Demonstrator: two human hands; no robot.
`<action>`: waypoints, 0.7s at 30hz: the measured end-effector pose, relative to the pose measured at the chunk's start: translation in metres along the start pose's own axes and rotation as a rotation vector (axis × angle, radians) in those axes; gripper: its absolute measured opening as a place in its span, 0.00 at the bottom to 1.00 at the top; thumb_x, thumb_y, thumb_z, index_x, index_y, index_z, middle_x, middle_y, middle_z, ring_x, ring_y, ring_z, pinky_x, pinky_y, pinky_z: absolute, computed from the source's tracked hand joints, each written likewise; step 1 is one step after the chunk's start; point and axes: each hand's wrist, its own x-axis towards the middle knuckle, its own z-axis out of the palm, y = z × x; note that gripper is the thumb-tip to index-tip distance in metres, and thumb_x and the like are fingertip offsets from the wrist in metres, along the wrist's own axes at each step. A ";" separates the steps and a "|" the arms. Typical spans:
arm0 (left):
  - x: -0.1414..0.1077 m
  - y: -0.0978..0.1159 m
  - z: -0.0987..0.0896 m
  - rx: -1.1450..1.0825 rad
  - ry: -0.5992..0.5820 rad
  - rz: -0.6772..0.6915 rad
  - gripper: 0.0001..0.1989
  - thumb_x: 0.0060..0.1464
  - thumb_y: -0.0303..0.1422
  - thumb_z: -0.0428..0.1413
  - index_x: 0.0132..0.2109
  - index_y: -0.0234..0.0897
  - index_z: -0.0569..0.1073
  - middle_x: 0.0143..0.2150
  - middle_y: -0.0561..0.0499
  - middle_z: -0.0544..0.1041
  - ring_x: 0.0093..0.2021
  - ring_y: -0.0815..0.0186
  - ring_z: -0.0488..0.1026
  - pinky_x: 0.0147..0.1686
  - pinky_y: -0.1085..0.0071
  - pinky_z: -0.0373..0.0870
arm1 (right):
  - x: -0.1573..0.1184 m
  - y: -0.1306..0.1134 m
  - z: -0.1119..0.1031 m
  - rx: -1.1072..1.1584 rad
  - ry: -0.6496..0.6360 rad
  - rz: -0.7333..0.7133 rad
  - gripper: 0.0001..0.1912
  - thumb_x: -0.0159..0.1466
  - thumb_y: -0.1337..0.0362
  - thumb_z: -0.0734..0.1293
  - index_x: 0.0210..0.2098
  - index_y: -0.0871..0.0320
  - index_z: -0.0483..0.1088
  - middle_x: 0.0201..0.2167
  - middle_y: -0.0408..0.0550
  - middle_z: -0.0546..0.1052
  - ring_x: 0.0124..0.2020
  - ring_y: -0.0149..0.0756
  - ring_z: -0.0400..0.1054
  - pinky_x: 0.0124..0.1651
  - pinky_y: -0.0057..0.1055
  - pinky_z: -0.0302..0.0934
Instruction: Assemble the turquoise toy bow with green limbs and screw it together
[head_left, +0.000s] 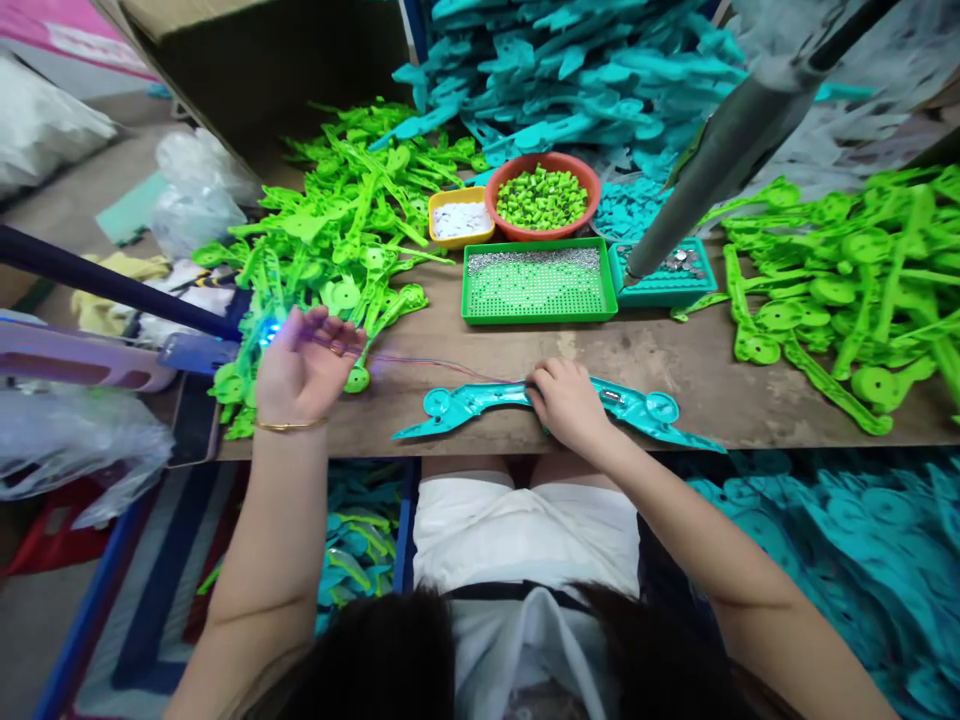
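A long, curved teal plastic piece lies across the table near its front edge. My right hand is closed over its middle, hiding that section. On its right half sits a small metallic part. Thin reddish wires stretch from under my right fingers leftward to my left hand. That hand is raised palm up, fingers curled, with the wires running in among them. A bright blue light glows beside my left thumb; its source is hard to make out.
Green plastic pieces pile up at left and right. Behind stand a green tray, a teal tray, a red bowl and a yellow box. A grey tool hangs at right, near a teal heap.
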 end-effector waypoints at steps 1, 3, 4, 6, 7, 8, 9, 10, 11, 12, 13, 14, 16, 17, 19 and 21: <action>0.000 0.001 -0.002 0.022 -0.014 -0.006 0.21 0.67 0.39 0.41 0.33 0.34 0.71 0.26 0.50 0.76 0.33 0.66 0.74 0.41 0.64 0.74 | -0.001 0.002 -0.002 0.044 0.008 -0.006 0.09 0.66 0.65 0.60 0.39 0.59 0.72 0.44 0.54 0.75 0.47 0.46 0.66 0.48 0.41 0.56; 0.002 0.003 -0.006 0.060 -0.029 -0.023 0.25 0.66 0.45 0.38 0.35 0.34 0.72 0.30 0.46 0.78 0.37 0.62 0.75 0.42 0.61 0.74 | -0.005 0.008 -0.006 0.182 0.024 -0.014 0.08 0.66 0.66 0.61 0.39 0.60 0.71 0.44 0.54 0.76 0.47 0.45 0.68 0.49 0.41 0.59; 0.004 0.004 -0.007 0.074 -0.033 -0.027 0.26 0.66 0.46 0.38 0.35 0.34 0.73 0.32 0.46 0.78 0.38 0.61 0.75 0.42 0.61 0.74 | -0.007 0.012 -0.009 0.272 0.032 -0.007 0.09 0.66 0.65 0.60 0.40 0.59 0.71 0.42 0.53 0.77 0.45 0.43 0.69 0.48 0.40 0.61; 0.008 0.005 -0.011 0.088 -0.046 -0.027 0.24 0.67 0.43 0.39 0.36 0.35 0.72 0.32 0.46 0.77 0.38 0.62 0.76 0.42 0.61 0.74 | -0.013 0.021 -0.014 0.460 0.055 0.026 0.12 0.67 0.61 0.60 0.43 0.59 0.71 0.40 0.52 0.78 0.41 0.40 0.72 0.45 0.37 0.65; 0.011 0.006 -0.013 0.091 -0.052 -0.025 0.21 0.67 0.40 0.40 0.36 0.35 0.72 0.32 0.47 0.77 0.36 0.63 0.76 0.42 0.63 0.74 | -0.016 0.026 -0.016 0.538 0.073 0.039 0.13 0.67 0.59 0.60 0.45 0.58 0.71 0.40 0.51 0.79 0.41 0.39 0.73 0.45 0.36 0.66; 0.014 0.006 -0.014 0.091 -0.056 -0.022 0.18 0.67 0.37 0.41 0.37 0.35 0.72 0.31 0.48 0.77 0.35 0.64 0.76 0.41 0.64 0.74 | -0.018 0.032 -0.017 0.597 0.088 0.043 0.14 0.67 0.58 0.60 0.45 0.57 0.72 0.41 0.50 0.79 0.42 0.38 0.74 0.45 0.35 0.67; 0.016 0.006 -0.016 0.089 -0.058 -0.019 0.16 0.66 0.35 0.43 0.37 0.34 0.72 0.31 0.49 0.76 0.34 0.65 0.76 0.40 0.66 0.74 | -0.020 0.036 -0.018 0.637 0.097 0.038 0.14 0.66 0.56 0.61 0.46 0.55 0.73 0.43 0.50 0.79 0.43 0.38 0.74 0.47 0.35 0.67; 0.017 0.006 -0.017 0.083 -0.059 -0.013 0.14 0.66 0.32 0.44 0.38 0.34 0.72 0.31 0.49 0.76 0.33 0.65 0.76 0.38 0.67 0.74 | -0.022 0.041 -0.018 0.652 0.102 0.030 0.15 0.65 0.55 0.63 0.45 0.54 0.74 0.43 0.49 0.79 0.44 0.39 0.74 0.48 0.35 0.68; 0.019 0.005 -0.017 0.075 -0.059 -0.007 0.13 0.65 0.31 0.44 0.39 0.34 0.72 0.30 0.50 0.76 0.33 0.66 0.77 0.37 0.68 0.74 | -0.023 0.044 -0.018 0.647 0.107 0.023 0.15 0.64 0.54 0.65 0.45 0.54 0.75 0.43 0.49 0.80 0.44 0.39 0.75 0.48 0.35 0.69; 0.019 0.004 -0.017 0.067 -0.060 -0.001 0.12 0.65 0.30 0.44 0.40 0.34 0.72 0.30 0.50 0.76 0.32 0.66 0.77 0.36 0.68 0.74 | -0.025 0.046 -0.018 0.630 0.117 0.015 0.15 0.63 0.53 0.66 0.44 0.54 0.75 0.42 0.49 0.80 0.43 0.39 0.75 0.47 0.35 0.69; 0.019 0.003 -0.016 0.062 -0.062 0.002 0.11 0.65 0.29 0.44 0.41 0.34 0.72 0.30 0.51 0.76 0.31 0.67 0.77 0.36 0.68 0.74 | -0.026 0.047 -0.018 0.608 0.133 0.006 0.16 0.62 0.53 0.67 0.44 0.54 0.76 0.41 0.49 0.80 0.41 0.39 0.76 0.46 0.35 0.70; 0.019 0.002 -0.014 0.058 -0.065 0.004 0.11 0.65 0.28 0.44 0.41 0.34 0.71 0.29 0.51 0.76 0.31 0.67 0.76 0.36 0.68 0.74 | -0.027 0.048 -0.018 0.586 0.151 -0.010 0.15 0.61 0.53 0.67 0.43 0.54 0.76 0.40 0.49 0.81 0.40 0.39 0.76 0.45 0.35 0.71; 0.019 0.000 -0.011 0.050 -0.070 0.011 0.10 0.64 0.26 0.45 0.42 0.34 0.71 0.28 0.52 0.76 0.30 0.68 0.76 0.36 0.68 0.75 | -0.029 0.050 -0.017 0.559 0.176 -0.048 0.14 0.62 0.55 0.67 0.42 0.54 0.77 0.40 0.48 0.81 0.41 0.39 0.77 0.45 0.34 0.71; 0.020 -0.001 -0.010 0.048 -0.076 0.017 0.10 0.64 0.25 0.45 0.42 0.33 0.71 0.28 0.52 0.76 0.29 0.68 0.77 0.37 0.68 0.75 | -0.030 0.051 -0.017 0.556 0.175 -0.067 0.13 0.63 0.55 0.66 0.43 0.54 0.77 0.40 0.48 0.81 0.41 0.39 0.77 0.45 0.33 0.71; 0.022 -0.001 -0.010 0.046 -0.094 0.029 0.09 0.64 0.26 0.46 0.42 0.33 0.71 0.28 0.52 0.76 0.30 0.68 0.77 0.37 0.68 0.75 | -0.033 0.055 -0.015 0.559 0.154 -0.107 0.13 0.64 0.57 0.65 0.44 0.53 0.76 0.41 0.47 0.81 0.41 0.38 0.77 0.46 0.32 0.72; 0.025 -0.001 -0.011 0.056 -0.111 0.030 0.08 0.64 0.27 0.48 0.42 0.32 0.71 0.28 0.52 0.76 0.30 0.68 0.78 0.38 0.68 0.76 | -0.036 0.061 -0.014 0.558 0.127 -0.143 0.13 0.64 0.57 0.65 0.45 0.53 0.76 0.42 0.47 0.81 0.42 0.38 0.77 0.46 0.32 0.72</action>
